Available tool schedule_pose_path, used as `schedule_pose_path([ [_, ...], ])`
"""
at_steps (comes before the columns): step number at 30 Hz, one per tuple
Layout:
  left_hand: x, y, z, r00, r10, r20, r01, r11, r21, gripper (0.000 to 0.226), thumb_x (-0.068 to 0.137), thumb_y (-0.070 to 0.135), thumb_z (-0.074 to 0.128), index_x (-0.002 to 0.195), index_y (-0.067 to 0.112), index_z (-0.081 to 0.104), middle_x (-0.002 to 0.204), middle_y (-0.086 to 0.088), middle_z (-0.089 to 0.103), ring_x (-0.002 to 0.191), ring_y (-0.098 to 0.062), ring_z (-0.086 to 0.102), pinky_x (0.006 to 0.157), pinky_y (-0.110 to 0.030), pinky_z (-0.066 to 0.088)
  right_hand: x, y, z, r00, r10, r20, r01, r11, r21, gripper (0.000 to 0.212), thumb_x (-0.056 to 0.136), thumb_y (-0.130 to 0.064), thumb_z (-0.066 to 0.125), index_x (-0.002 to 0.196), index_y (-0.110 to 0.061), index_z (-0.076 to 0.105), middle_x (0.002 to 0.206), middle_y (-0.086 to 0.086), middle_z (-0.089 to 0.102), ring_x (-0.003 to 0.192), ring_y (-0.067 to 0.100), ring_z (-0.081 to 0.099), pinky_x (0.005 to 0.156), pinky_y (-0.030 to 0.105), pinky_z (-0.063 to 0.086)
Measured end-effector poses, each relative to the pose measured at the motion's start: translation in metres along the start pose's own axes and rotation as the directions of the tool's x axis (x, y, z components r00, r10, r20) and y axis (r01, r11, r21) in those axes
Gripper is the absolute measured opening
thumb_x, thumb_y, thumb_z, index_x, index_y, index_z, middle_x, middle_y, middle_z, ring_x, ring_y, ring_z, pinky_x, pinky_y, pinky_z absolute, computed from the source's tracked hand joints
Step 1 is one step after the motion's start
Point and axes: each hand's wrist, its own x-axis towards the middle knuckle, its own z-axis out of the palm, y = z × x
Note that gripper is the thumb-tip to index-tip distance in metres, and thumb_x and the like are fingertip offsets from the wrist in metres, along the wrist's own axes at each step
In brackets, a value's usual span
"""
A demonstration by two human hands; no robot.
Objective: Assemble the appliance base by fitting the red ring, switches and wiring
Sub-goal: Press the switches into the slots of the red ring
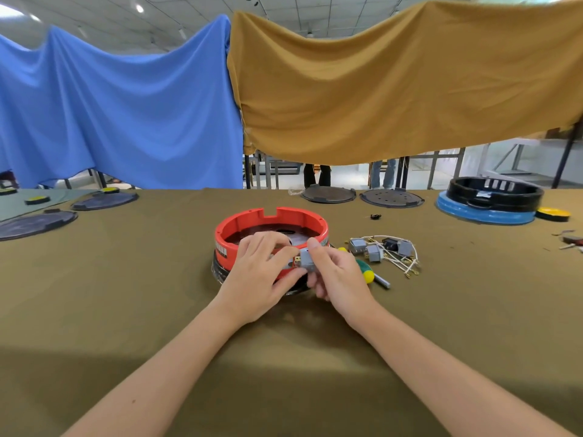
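At frame centre, my left hand (263,272) and right hand (336,274) both pinch a small grey plastic switch (306,259) against the round red plastic ring (271,228).

The counter (126,294), covered with olive cloth, carries the red ring (233,230) on a black base (219,269), grey switches (366,249) with wires (407,263), a screwdriver (367,272), and dark round plates (328,194).

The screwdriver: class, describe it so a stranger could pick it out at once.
Start at the red ring mid-table. Just to its right, partly hidden behind the right hand, lies the screwdriver. Unlike the grey switches beyond it, it has a green and yellow handle.
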Motion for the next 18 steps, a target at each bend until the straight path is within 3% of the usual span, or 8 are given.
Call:
schedule_pose_path([
  [3, -0.001, -0.001, -0.002, 0.998, -0.062, 0.018, 0.063, 0.997, -0.052, 0.036, 0.093, 0.038, 0.056, 0.118, 0.015, 0.068, 0.113, -0.003, 0.058, 0.108, -0.02, 0.049, 0.092, -0.036, 0.037, -0.004, -0.003, 0.001, 0.999, -0.051, -0.003, 0.052, 0.996, 0.076, 0.029, 0.098, -0.036, 0.056, 0.097, -0.007, 0.063, 0.073, 0.002, 0.065, 0.057, 0.013, 0.057, 0.05, 0.024, 0.047],
  [5, -0.001, -0.001, -0.003, 0.993, -0.113, 0.033, 0.116, 0.989, -0.096, 0.042, 0.091, 0.041, 0.058, 0.126, 0.018, 0.063, 0.119, -0.001, 0.054, 0.111, -0.017, 0.047, 0.095, -0.031, 0.033, -0.005, -0.002, 0.0, 0.989, -0.142, -0.042, 0.143, 0.989, 0.03, 0.009, 0.096, -0.018, 0.062, 0.105, -0.02, 0.06, 0.088, -0.005, 0.064, 0.074, 0.012, 0.059, 0.062, 0.027, 0.054],
  [7, -0.002, 0.0, -0.004, 0.988, -0.145, 0.061, 0.152, 0.98, -0.127, 0.047, 0.09, 0.043, 0.056, 0.129, 0.018, 0.059, 0.122, 0.001, 0.052, 0.115, -0.016, 0.047, 0.099, -0.029, 0.031, -0.006, -0.001, 0.0, 0.977, -0.202, -0.062, 0.201, 0.979, -0.023, 0.028, 0.093, -0.006, 0.063, 0.107, -0.029, 0.057, 0.098, -0.012, 0.06, 0.085, 0.009, 0.058, 0.073, 0.024, 0.054],
  [10, -0.002, 0.0, -0.005, 0.983, -0.156, 0.096, 0.168, 0.977, -0.134, 0.044, 0.093, 0.045, 0.05, 0.126, 0.017, 0.06, 0.121, 0.002, 0.055, 0.115, -0.018, 0.05, 0.1, -0.035, 0.033, -0.007, -0.003, 0.0, 0.976, -0.202, -0.078, 0.199, 0.979, -0.047, 0.04, 0.089, 0.0, 0.066, 0.113, -0.03, 0.056, 0.106, -0.008, 0.059, 0.095, 0.011, 0.059, 0.082, 0.024, 0.054],
  [18, -0.003, -0.004, 0.0, 0.985, -0.173, 0.028, 0.175, 0.972, -0.156, 0.032, 0.099, 0.035, 0.044, 0.111, 0.015, 0.065, 0.107, 0.001, 0.058, 0.101, -0.016, 0.048, 0.087, -0.038, 0.036, -0.012, -0.006, 0.002, 0.962, -0.267, -0.055, 0.26, 0.959, -0.109, 0.033, 0.085, -0.006, 0.074, 0.11, -0.026, 0.065, 0.1, -0.012, 0.063, 0.088, 0.002, 0.061, 0.082, 0.019, 0.053],
])
